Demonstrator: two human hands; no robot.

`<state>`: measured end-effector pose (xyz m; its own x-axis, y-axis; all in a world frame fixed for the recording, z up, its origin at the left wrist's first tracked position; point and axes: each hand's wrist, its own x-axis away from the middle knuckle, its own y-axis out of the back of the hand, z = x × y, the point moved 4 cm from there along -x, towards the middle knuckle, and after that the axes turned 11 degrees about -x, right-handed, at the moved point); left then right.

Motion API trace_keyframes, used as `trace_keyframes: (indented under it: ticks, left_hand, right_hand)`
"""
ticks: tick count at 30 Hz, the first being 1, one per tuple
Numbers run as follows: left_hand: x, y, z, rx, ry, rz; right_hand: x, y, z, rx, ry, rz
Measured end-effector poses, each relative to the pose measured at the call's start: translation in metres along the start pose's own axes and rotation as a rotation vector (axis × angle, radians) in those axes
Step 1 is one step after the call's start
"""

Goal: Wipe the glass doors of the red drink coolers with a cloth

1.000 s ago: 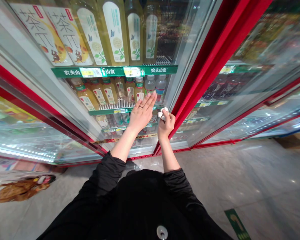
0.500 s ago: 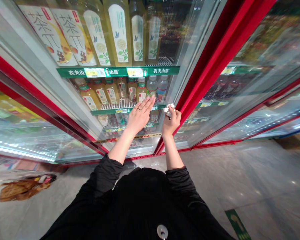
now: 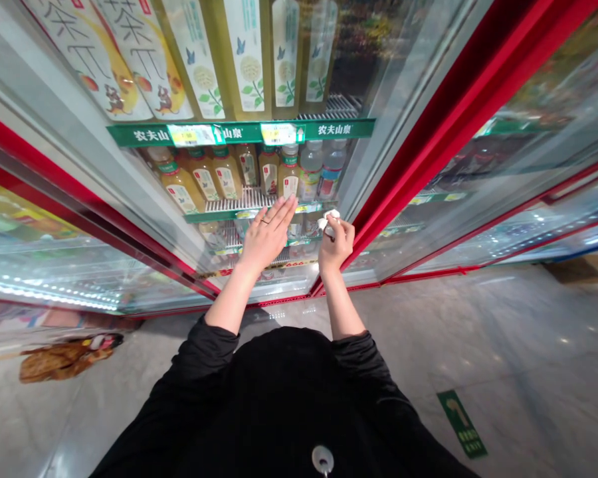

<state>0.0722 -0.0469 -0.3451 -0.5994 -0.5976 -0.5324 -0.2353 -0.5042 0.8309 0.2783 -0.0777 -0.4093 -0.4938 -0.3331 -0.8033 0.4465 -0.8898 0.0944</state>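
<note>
My left hand [image 3: 269, 234] is held flat, its fingers stretched out and a ring on one of them, at the glass door [image 3: 299, 292] of a drinks fridge. Whether the palm touches the glass, I cannot tell. To its right, my right hand [image 3: 335, 244] is closed around a crumpled white tissue [image 3: 329, 220], close to the door's red frame [image 3: 408, 159]. Behind the glass, small bottles of yellow drink [image 3: 226, 174] stand in a row on a shelf, and larger bottles [image 3: 249, 60] stand above them.
Further glass doors with red frames continue on both sides. A green exit sign [image 3: 461, 423] lies on the grey floor [image 3: 528, 358] at right. Some brown item [image 3: 62, 358] lies on the floor at left, and a cardboard-coloured box [image 3: 585, 267] sits at far right.
My left hand has shifted a little left and down across the door. The right hand, with the tissue, has moved slightly left. The view has tilted a bit.
</note>
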Motion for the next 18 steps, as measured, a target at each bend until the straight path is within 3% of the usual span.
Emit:
trace_keyframes:
  ticks: [8, 12, 15, 18]
  left_hand:
    - [0.001, -0.003, 0.005, -0.028, -0.047, -0.025]
    - [0.001, -0.006, 0.005, -0.042, -0.049, -0.037]
    - [0.001, -0.008, 0.005, -0.041, -0.045, -0.028]
    - [0.001, -0.008, 0.005, -0.025, -0.037, -0.015]
  right_hand:
    - [-0.005, 0.004, -0.006, -0.018, -0.021, -0.108]
    - [0.005, -0.005, 0.013, -0.087, 0.042, -0.029]
    - [-0.01, -0.01, 0.021, -0.112, 0.088, 0.01]
    - [-0.032, -0.002, 0.012, -0.087, 0.089, -0.041]
